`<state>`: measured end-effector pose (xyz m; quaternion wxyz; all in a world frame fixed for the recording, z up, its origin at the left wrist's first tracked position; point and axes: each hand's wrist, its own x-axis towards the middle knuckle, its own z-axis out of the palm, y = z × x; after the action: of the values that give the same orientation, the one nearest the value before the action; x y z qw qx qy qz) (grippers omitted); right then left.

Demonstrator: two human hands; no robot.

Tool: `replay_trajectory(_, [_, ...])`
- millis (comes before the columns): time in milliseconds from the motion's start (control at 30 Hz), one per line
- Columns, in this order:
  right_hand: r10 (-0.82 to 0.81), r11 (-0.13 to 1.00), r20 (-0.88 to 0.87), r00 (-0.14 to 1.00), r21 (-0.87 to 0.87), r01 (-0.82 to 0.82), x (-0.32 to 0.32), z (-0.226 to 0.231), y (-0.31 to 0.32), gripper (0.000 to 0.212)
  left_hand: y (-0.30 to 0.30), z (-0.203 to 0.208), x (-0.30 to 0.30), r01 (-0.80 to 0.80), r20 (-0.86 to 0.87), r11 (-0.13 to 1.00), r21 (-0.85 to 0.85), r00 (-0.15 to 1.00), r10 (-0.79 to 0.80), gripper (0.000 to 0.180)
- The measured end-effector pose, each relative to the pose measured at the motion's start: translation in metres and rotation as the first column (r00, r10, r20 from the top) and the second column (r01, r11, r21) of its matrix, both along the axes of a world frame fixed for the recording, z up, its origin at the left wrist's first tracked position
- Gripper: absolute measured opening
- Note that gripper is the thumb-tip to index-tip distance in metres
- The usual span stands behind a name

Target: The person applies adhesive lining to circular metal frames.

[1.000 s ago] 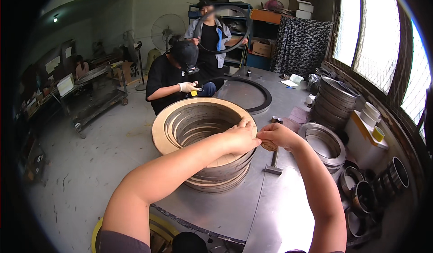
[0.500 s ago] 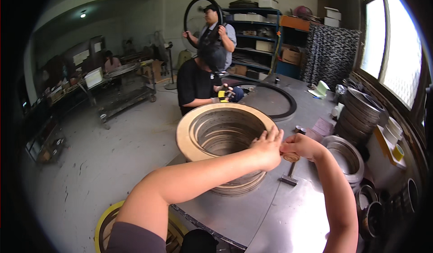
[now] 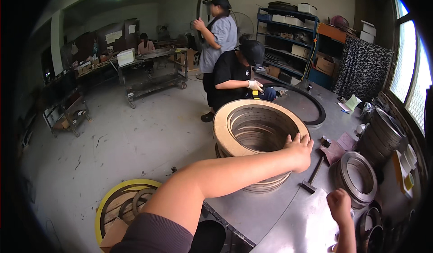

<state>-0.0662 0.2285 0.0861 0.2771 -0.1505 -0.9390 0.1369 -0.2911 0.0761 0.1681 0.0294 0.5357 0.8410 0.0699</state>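
A tall stack of rings (image 3: 228, 141) with a tan, flat top face stands on the metal table, its hollow middle facing up. My left hand (image 3: 300, 153) lies on the right side of its rim, fingers spread and stretched out. My right hand (image 3: 339, 204) is closed in a fist over the table's near right part, apart from the stack. Whatever is in the fist, if anything, is hidden. Between my hands a hammer (image 3: 308, 187) lies on the table.
Metal rings (image 3: 361, 176) and a taller ring stack (image 3: 381, 133) stand along the right side. A yellow-rimmed round container (image 3: 103, 208) sits low at left. Across the table, a person in black (image 3: 230, 74) works beside a large black ring (image 3: 315, 106); another person (image 3: 221, 41) stands behind.
My right hand has moved from the stack's right edge down toward me; the tan roll it had is no longer seen there. My left hand stays on the rim. The view has turned left.
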Motion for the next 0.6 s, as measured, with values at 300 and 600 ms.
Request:
replay_trajectory(300, [-0.229, 0.881, -0.031, 0.973, 0.418, 0.221, 0.120, -0.110, -0.035, 0.024, 0.014, -0.018, -0.010, -0.064, -0.149, 0.998, 0.017, 0.987, 0.065, 0.070])
replay_trajectory(600, [-0.261, 0.863, 0.115, 0.958, 0.473, 0.179, 0.137, -0.138, -0.031, 0.035, -0.050, -0.061, 0.045, 0.225, -0.204, 0.509, 0.831, 0.974, -0.097, 0.054])
